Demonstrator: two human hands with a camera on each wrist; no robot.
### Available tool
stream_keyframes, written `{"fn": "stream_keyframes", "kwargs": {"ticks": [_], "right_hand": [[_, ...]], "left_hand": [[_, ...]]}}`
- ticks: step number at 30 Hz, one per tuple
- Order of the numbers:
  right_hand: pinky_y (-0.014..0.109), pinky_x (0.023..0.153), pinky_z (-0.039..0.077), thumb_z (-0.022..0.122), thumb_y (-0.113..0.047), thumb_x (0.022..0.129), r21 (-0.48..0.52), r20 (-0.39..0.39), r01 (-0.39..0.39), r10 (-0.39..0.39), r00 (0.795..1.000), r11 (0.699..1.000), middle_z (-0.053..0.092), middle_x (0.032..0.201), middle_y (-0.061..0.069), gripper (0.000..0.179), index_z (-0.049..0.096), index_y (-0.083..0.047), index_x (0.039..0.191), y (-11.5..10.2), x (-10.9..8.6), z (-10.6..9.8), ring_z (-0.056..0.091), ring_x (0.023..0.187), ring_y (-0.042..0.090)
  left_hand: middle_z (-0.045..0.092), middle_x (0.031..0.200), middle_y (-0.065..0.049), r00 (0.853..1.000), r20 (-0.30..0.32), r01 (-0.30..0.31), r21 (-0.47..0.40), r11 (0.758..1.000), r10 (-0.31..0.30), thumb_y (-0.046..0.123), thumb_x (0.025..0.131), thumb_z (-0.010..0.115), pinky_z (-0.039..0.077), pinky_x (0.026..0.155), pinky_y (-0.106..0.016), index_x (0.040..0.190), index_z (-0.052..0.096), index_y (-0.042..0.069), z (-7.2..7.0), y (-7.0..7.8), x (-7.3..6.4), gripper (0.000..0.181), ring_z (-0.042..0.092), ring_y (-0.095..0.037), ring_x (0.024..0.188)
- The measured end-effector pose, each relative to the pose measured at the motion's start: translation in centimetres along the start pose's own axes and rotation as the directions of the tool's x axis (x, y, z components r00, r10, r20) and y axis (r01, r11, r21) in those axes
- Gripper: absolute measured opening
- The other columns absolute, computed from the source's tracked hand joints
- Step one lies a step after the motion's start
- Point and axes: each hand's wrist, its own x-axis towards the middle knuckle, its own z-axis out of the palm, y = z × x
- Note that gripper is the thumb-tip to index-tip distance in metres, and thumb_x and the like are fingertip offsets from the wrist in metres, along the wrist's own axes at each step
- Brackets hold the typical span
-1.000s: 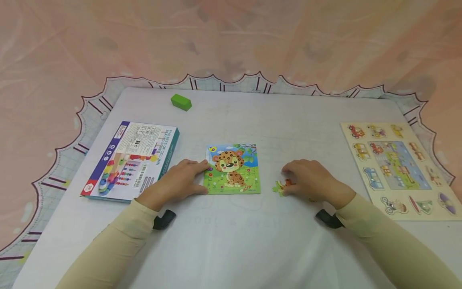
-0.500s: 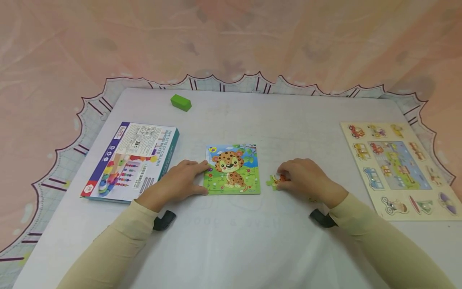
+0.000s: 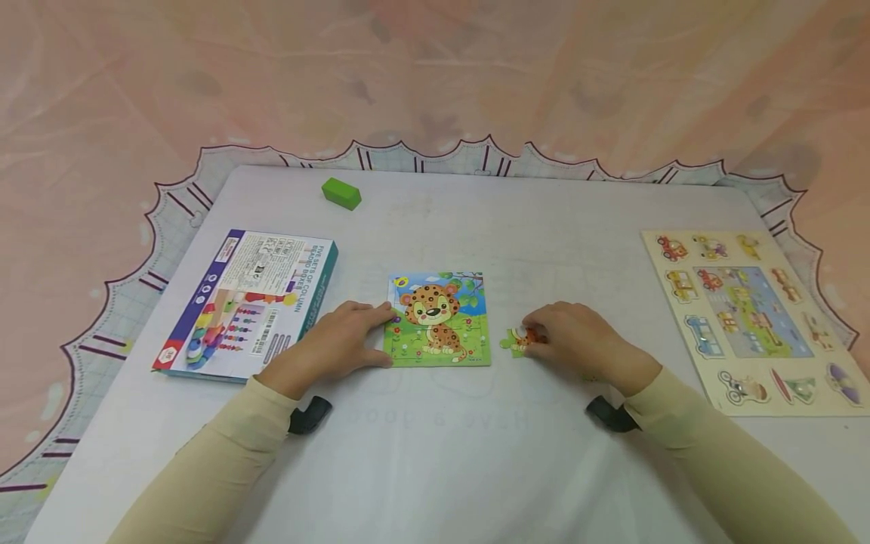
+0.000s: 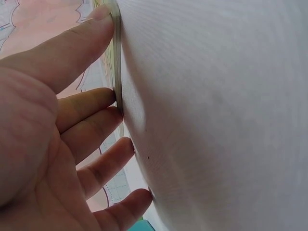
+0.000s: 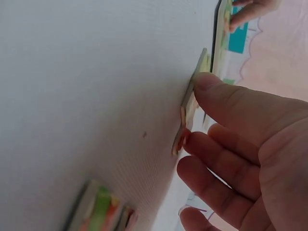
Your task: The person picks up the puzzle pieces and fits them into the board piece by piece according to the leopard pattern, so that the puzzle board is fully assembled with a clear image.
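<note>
A square leopard jigsaw puzzle (image 3: 438, 321) lies flat on the white table. My left hand (image 3: 336, 344) rests at its left edge, fingers extended; in the left wrist view the thumb (image 4: 98, 24) and fingertips touch the puzzle's side. To the right of the puzzle, my right hand (image 3: 578, 336) pinches small puzzle pieces (image 3: 519, 341), green and orange with spots, low over the table. The right wrist view shows the thumb on one end of the pieces (image 5: 190, 103) and a finger near the other. More coloured pieces (image 5: 98, 207) lie on the table beneath this hand, partly hidden in the head view.
A boxed bead toy (image 3: 248, 302) lies left of the puzzle. A green block (image 3: 341, 193) sits toward the back left. On the right lies a wooden picture board (image 3: 754, 325) with vehicle shapes. Pink patterned cloth (image 3: 435, 68) surrounds the table.
My right hand has shifted slightly left with the puzzle pieces, and the pieces have turned a little between its fingers. My left hand and the leopard puzzle stay where they were.
</note>
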Motion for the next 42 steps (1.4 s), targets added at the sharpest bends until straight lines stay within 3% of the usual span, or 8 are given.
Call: {"fn": "stream_keyframes", "kwargs": {"ticks": [4, 14, 33, 42], "right_hand": [[0.049, 0.093, 0.050, 0.077, -0.018, 0.088, -0.007, 0.013, 0.018, -0.018, 1.000, 1.000, 0.072, 0.109, 0.009, 0.032, 0.072, -0.001, 0.115, 0.3, 0.0, 0.0, 0.064, 0.104, 0.030], [0.046, 0.087, 0.053, 0.077, -0.014, 0.086, -0.037, -0.037, 0.069, -0.070, 0.997, 0.997, 0.073, 0.101, 0.007, 0.028, 0.074, 0.000, 0.110, 0.4, -0.1, 0.2, 0.066, 0.094, 0.025], [0.047, 0.091, 0.052, 0.078, -0.016, 0.085, -0.006, -0.059, 0.046, -0.046, 0.997, 0.999, 0.071, 0.104, 0.009, 0.032, 0.071, 0.003, 0.109, 0.2, 0.0, 0.2, 0.063, 0.103, 0.029], [0.043, 0.088, 0.053, 0.079, -0.013, 0.082, -0.016, -0.098, 0.142, -0.143, 0.985, 0.990, 0.070, 0.098, 0.007, 0.028, 0.073, 0.002, 0.105, -1.0, 0.5, 0.4, 0.064, 0.098, 0.027]], "left_hand": [[0.048, 0.150, -0.014, 1.000, -0.001, 0.001, 0.001, 1.000, -0.001, 0.034, 0.086, 0.081, 0.037, 0.109, -0.054, 0.150, 0.049, 0.011, 0.0, 0.0, 0.0, 0.075, 0.038, -0.036, 0.139], [0.047, 0.151, -0.013, 1.000, 0.004, 0.005, -0.006, 1.000, -0.005, 0.033, 0.086, 0.080, 0.037, 0.109, -0.054, 0.150, 0.048, 0.011, -0.2, 0.2, -0.1, 0.075, 0.038, -0.037, 0.139], [0.047, 0.150, -0.013, 1.000, 0.003, -0.007, -0.002, 1.000, 0.007, 0.033, 0.086, 0.081, 0.037, 0.110, -0.052, 0.150, 0.048, 0.010, -0.2, 0.2, -0.1, 0.075, 0.038, -0.035, 0.139], [0.048, 0.150, -0.014, 1.000, 0.004, -0.003, -0.003, 1.000, 0.003, 0.033, 0.086, 0.080, 0.036, 0.109, -0.053, 0.150, 0.049, 0.011, -0.2, 0.2, -0.1, 0.075, 0.038, -0.036, 0.139]]}}
